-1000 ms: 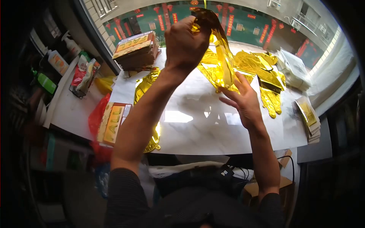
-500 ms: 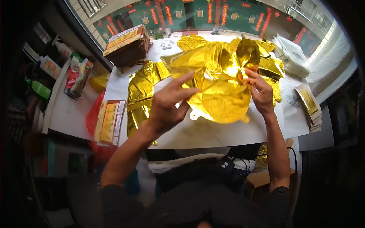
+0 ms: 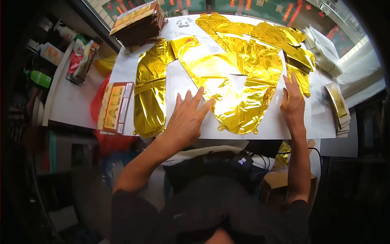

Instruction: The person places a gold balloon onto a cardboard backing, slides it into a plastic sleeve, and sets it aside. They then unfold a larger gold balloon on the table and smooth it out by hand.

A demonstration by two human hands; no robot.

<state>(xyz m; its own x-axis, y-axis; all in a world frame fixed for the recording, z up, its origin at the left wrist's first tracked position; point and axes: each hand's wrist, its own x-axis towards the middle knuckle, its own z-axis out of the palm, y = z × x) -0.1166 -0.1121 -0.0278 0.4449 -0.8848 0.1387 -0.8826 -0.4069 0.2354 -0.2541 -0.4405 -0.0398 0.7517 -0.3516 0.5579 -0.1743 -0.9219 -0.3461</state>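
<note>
A gold foil piece (image 3: 248, 103) lies flat and creased in the middle of the white counter (image 3: 178, 77), between the two hands; its rounded near end has two small tabs. The left hand (image 3: 187, 120) is spread over its left edge, with the fingertips at the foil; I cannot tell whether they press it. The right hand (image 3: 292, 99) is just beside its right edge, the fingers extended to the far side and close to each other.

To the left lies a second foil strip (image 3: 150, 89), and on the far side are more gold foil sheets (image 3: 252, 32), overlapping. At the left edge is a box marked "FALL" (image 3: 115, 107), and farther behind it a stack of boxes (image 3: 138, 22). On the right are flat packets (image 3: 339, 107), and clear plastic packs (image 3: 325, 49) are farther away.
</note>
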